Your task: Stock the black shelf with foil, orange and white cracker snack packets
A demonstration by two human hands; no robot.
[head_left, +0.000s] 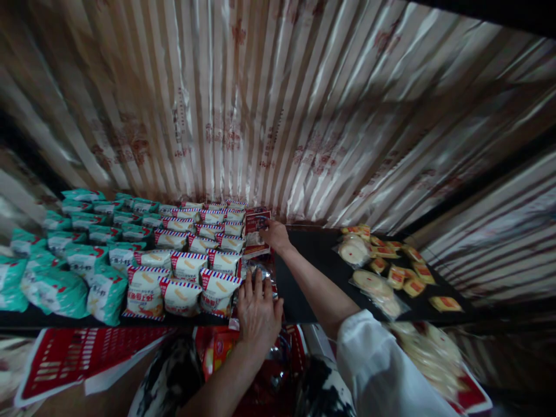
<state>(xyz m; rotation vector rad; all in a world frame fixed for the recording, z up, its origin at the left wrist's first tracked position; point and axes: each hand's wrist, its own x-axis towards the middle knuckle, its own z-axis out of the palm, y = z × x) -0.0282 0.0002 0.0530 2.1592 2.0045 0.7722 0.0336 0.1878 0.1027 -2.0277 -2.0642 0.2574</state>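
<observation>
- The left hand [259,313] lies palm down, fingers straight and thumb apart, at the front of a row of red packs [253,225].
- The right hand [275,235] touches the row's back; in this dim light I cannot tell whether it pinches a pack.
- This row is on the black shelf [304,295], just right of the white packs [189,265].
- Teal packs [61,292] stand farther left; yellow packs [396,277] lie well right.
</observation>
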